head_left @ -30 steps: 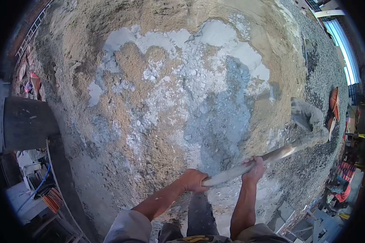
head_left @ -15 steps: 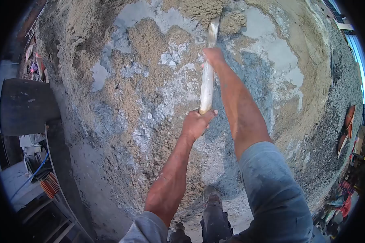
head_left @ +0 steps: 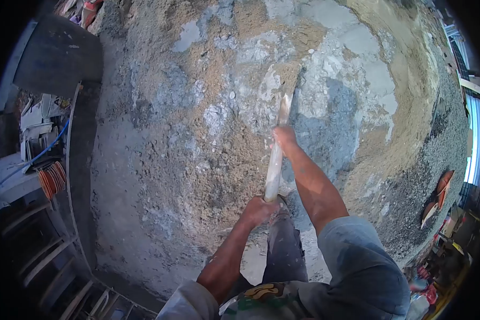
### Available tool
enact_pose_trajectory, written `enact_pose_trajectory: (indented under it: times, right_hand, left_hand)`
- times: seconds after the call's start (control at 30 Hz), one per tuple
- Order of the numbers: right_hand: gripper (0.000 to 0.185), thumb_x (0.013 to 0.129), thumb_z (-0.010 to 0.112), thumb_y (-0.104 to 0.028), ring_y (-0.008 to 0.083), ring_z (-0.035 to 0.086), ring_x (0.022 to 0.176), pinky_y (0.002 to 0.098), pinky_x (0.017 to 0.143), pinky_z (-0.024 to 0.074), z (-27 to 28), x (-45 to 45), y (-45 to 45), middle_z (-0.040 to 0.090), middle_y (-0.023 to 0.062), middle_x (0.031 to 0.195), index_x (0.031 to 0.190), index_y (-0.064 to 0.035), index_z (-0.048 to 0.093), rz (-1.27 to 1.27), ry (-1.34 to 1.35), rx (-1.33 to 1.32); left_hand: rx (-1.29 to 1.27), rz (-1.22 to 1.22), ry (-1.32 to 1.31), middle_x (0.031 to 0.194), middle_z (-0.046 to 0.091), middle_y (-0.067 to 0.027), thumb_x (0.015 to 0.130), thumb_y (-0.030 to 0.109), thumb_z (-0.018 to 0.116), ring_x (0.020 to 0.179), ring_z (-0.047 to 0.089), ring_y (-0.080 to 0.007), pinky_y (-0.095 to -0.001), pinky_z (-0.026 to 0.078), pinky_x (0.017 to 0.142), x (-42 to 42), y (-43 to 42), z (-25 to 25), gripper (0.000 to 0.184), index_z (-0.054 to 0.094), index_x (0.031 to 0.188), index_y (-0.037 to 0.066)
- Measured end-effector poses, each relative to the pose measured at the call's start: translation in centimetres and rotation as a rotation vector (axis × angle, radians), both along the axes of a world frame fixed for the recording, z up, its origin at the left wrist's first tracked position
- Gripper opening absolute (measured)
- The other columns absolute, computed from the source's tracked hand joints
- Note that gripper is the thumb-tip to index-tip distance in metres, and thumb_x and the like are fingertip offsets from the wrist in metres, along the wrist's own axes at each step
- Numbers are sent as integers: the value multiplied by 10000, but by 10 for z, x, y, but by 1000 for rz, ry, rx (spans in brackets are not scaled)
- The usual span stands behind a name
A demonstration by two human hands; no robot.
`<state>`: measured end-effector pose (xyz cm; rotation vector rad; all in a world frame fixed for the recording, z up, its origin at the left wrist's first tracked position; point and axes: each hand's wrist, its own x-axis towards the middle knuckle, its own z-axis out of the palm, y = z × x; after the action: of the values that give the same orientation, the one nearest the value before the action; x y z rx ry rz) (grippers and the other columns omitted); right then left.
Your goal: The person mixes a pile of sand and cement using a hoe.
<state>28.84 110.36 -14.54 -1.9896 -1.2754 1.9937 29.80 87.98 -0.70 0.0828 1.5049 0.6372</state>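
Both my hands grip the pale, worn handle of a shovel (head_left: 273, 173). Low on the shaft, close to my body, my left hand (head_left: 260, 211) is wrapped round the handle's end. My right hand (head_left: 285, 137) is closed round the shaft farther up. The shovel's far end is coated in sand and blends into the ground, so its blade is hard to make out. Under and around it lies a spread of brown sand (head_left: 234, 154) with grey-white powder (head_left: 216, 117) and small lumps.
A dark board or bin (head_left: 61, 56) stands at the upper left. Below it are a blue hose (head_left: 50, 146), an orange coil (head_left: 52, 180) and a wooden frame (head_left: 48, 261). Dark gravel (head_left: 418, 181) lies at the right, with brown broken pieces (head_left: 440, 194) on it.
Both hands and the shovel have come back toward my body. The mound of sand around the far end is no longer there in view. My view has shifted, showing more of my clothing.
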Motion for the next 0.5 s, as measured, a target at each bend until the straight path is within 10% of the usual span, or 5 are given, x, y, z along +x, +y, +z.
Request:
enact_pose_trajectory:
  times: [0.5]
  right_hand:
    - [156, 789, 612, -81, 238, 552, 491, 395, 419, 517, 91, 86, -553, 540, 100, 678, 874, 15, 523, -132, 65, -75]
  left_hand:
    - [-205, -283, 558, 929, 680, -144, 695, 420, 648, 870, 652, -319, -413, 498, 782, 70, -555, 75, 408, 658, 974, 124]
